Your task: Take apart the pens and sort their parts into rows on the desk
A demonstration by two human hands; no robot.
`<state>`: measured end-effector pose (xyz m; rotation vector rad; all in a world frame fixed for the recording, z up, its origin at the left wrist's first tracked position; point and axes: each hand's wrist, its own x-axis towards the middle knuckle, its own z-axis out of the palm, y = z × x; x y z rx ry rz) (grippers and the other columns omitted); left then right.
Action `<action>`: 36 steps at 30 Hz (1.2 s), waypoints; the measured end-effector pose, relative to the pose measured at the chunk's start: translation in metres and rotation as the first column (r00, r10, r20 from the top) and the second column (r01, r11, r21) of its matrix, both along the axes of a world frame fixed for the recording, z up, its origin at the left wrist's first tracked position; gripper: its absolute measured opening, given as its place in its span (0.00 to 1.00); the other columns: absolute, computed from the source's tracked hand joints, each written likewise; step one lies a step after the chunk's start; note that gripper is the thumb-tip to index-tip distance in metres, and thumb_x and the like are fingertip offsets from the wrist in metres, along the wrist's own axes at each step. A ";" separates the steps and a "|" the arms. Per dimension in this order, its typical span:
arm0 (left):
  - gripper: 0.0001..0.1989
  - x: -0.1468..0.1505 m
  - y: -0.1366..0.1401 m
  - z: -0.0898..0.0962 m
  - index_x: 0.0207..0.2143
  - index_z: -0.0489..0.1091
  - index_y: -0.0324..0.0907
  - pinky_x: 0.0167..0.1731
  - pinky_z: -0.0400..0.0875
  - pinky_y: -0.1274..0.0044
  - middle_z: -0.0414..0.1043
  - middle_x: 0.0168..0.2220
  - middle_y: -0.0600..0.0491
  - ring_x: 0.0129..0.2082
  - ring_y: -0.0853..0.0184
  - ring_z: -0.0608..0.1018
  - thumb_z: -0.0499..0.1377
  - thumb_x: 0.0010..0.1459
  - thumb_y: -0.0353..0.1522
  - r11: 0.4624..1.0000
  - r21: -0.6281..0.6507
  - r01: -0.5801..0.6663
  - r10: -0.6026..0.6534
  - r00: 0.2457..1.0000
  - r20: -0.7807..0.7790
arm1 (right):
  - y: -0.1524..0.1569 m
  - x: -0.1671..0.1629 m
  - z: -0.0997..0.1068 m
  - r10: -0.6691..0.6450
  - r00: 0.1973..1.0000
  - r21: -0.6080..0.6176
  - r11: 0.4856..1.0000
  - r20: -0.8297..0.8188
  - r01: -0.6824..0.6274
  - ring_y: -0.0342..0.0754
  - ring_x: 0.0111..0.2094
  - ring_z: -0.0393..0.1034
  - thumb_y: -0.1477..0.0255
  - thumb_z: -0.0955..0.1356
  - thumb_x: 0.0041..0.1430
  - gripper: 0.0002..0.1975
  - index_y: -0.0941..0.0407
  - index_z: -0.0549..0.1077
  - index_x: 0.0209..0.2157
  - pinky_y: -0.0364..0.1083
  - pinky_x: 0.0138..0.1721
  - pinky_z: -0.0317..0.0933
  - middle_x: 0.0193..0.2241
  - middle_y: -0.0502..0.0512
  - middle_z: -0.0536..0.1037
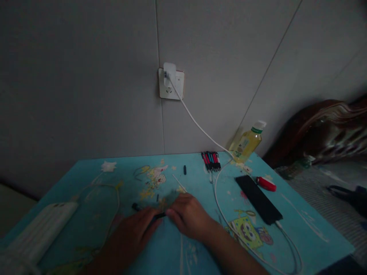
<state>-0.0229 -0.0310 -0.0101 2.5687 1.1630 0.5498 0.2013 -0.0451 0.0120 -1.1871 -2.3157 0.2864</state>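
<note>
My left hand (137, 229) is closed around a dark pen (159, 215), whose black end (135, 206) sticks out behind the fingers. My right hand (186, 214) is closed at the pen's other end, its thumb and fingers pinched there. From beyond the right knuckles a thin white stick like a pen refill (179, 183) points away to the upper left; I cannot tell whether the hand holds it or it lies on the table. A small black pen part (185, 170) lies farther back, and a tiny dark piece (157, 197) rests just beyond the left fingers.
On the blue cartoon-print table (200, 259) lie a row of pens (211, 161), a black phone (259, 199) on a white cable (217, 194), and a red object (266, 183). A yellow drink bottle (248, 143) stands by the wall. At left is a white power strip (43, 229).
</note>
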 end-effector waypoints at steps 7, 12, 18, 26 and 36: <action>0.15 -0.008 0.013 -0.006 0.53 0.70 0.43 0.49 0.70 0.68 0.75 0.44 0.49 0.47 0.60 0.76 0.49 0.69 0.31 0.996 0.087 -0.009 0.014 0.998 -0.058 | 0.002 0.005 -0.005 -0.152 0.987 -0.045 0.988 -0.058 0.149 0.46 0.27 0.69 0.68 0.57 0.72 0.22 0.56 0.72 0.25 0.45 0.36 0.60 0.22 0.52 0.73; 0.14 -0.010 0.014 -0.002 0.51 0.70 0.42 0.46 0.69 0.69 0.73 0.42 0.49 0.44 0.62 0.74 0.50 0.68 0.28 0.995 0.098 -0.012 0.014 1.000 -0.024 | 0.002 0.008 -0.002 -0.023 0.977 -0.027 0.999 -0.212 0.018 0.52 0.43 0.71 0.64 0.68 0.65 0.13 0.53 0.73 0.48 0.51 0.47 0.61 0.41 0.56 0.78; 0.14 -0.010 0.013 0.009 0.48 0.72 0.42 0.41 0.68 0.70 0.74 0.36 0.50 0.36 0.64 0.74 0.48 0.70 0.31 0.965 0.259 0.044 -0.047 0.999 0.006 | 0.001 0.000 -0.007 -0.102 0.987 -0.064 0.993 -0.125 0.095 0.49 0.32 0.70 0.66 0.62 0.69 0.15 0.55 0.76 0.34 0.49 0.39 0.62 0.28 0.55 0.77; 0.14 -0.013 0.009 0.011 0.51 0.71 0.49 0.55 0.64 0.64 0.66 0.56 0.48 0.56 0.58 0.67 0.55 0.66 0.29 0.920 0.381 -0.098 0.001 0.969 0.249 | -0.013 -0.018 -0.001 -0.235 0.914 -0.511 0.859 -0.331 0.035 0.42 0.18 0.64 0.58 0.54 0.72 0.29 0.55 0.69 0.21 0.42 0.25 0.58 0.13 0.46 0.66; 0.22 0.008 0.006 0.006 0.60 0.56 0.48 0.49 0.72 0.65 0.71 0.49 0.48 0.46 0.62 0.78 0.56 0.66 0.37 0.880 -0.475 -0.028 0.444 0.406 0.799 | -0.012 -0.025 -0.009 -0.261 0.895 -0.391 0.914 -0.362 0.109 0.46 0.30 0.71 0.61 0.63 0.67 0.13 0.54 0.75 0.38 0.43 0.32 0.62 0.29 0.51 0.77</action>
